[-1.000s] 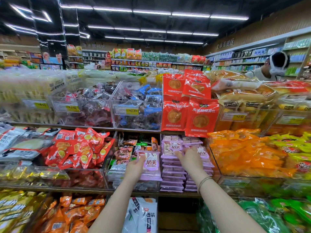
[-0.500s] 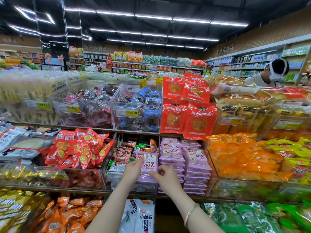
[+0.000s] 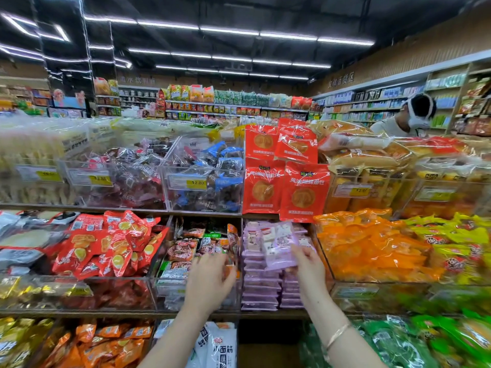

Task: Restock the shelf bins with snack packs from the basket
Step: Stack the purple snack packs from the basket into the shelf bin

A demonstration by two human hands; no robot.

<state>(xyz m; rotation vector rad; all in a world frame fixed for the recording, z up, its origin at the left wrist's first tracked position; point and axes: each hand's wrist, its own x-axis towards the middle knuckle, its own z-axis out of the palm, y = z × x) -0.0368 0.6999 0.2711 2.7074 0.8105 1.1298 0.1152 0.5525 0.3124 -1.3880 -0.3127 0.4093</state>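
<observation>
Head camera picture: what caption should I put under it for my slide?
Right hand holds a purple snack pack at the bin of purple stacks, left hand free nearby.

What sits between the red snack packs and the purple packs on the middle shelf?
Head view: a clear bin of mixed brown and green packs, the left hand before it; the right hand holds a purple pack.

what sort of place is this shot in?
Most likely a supermarket snack aisle: clear plastic shelf bins with yellow price tags, stacked pale purple snack packs, one in the right hand, and stocked wall shelves behind.
</observation>
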